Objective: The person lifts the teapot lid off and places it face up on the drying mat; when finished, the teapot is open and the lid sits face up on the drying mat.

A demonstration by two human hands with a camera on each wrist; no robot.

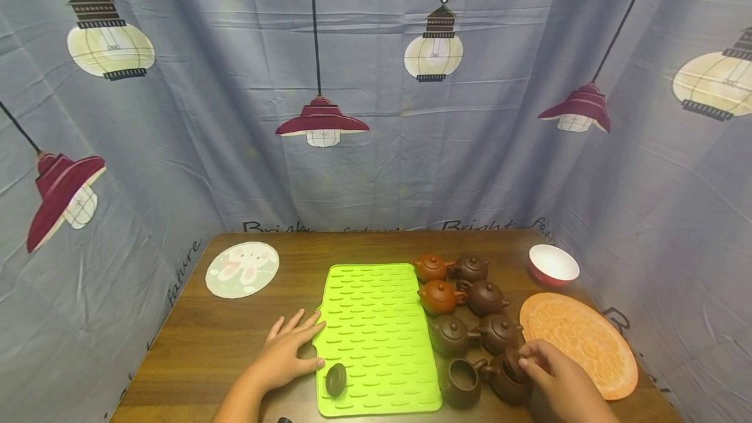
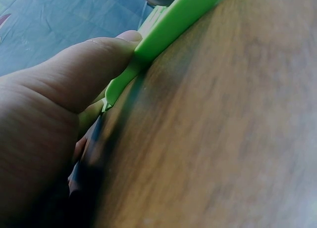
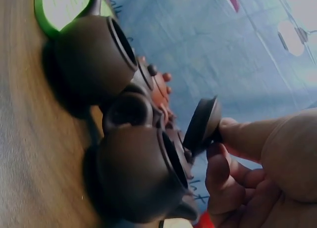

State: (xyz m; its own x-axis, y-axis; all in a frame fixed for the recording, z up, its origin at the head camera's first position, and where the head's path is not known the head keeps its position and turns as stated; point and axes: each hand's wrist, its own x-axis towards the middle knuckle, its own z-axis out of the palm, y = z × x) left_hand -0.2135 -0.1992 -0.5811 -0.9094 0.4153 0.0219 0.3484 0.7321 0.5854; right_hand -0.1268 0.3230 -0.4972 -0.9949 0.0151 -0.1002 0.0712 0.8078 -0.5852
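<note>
My right hand (image 1: 552,371) pinches a dark brown teapot lid (image 3: 204,121) between thumb and fingers. The lid is tilted on edge close over the mouth of a dark brown teapot (image 3: 141,176) at the front right. Beside that pot stands another dark brown teapot (image 1: 461,384), its top uncovered. A second dark lid (image 1: 336,380) lies on the lower left corner of the green mat (image 1: 376,338). With fingers spread and straight, my left hand (image 1: 288,351) rests at the mat's left edge; the thumb (image 2: 109,52) touches the rim in the left wrist view.
Behind the two uncovered pots stand several lidded teapots, some dark brown and two orange-brown (image 1: 439,297). An orange round mat (image 1: 578,341) lies at the right, with a red-and-white bowl (image 1: 553,264) behind it. A rabbit-print mat (image 1: 243,269) lies at the back left.
</note>
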